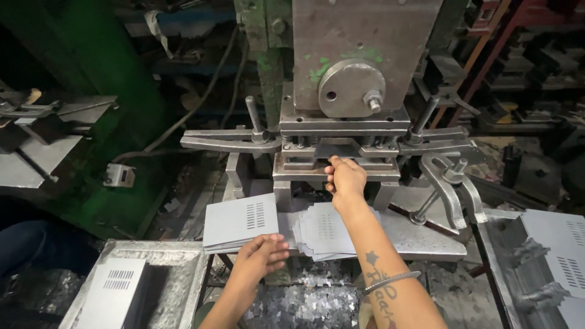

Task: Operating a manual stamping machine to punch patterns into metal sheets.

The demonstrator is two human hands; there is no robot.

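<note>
While the right hand [345, 178] is up at the press die [336, 159], fingers pinched on what looks like a sheet blank in the slot, the left hand [261, 256] rests half-curled, holding nothing, on the near edge of the slotted-sheet stack [239, 222]. Loose punched sheets [323, 231] lie between, scrap bits [304, 298] below.

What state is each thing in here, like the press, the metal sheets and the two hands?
Press die: gap open, right fingers inside.
Right hand: reaching into the die, grip hidden.
Left hand: resting on the square stack's near edge, fingers curled.
Stack of square slotted sheets: flat, fairly neat.
Pile of notched sheets: flat, fanned unevenly.
Metal scraps: loose below the table.
Tray sheet: lying flat.
</note>
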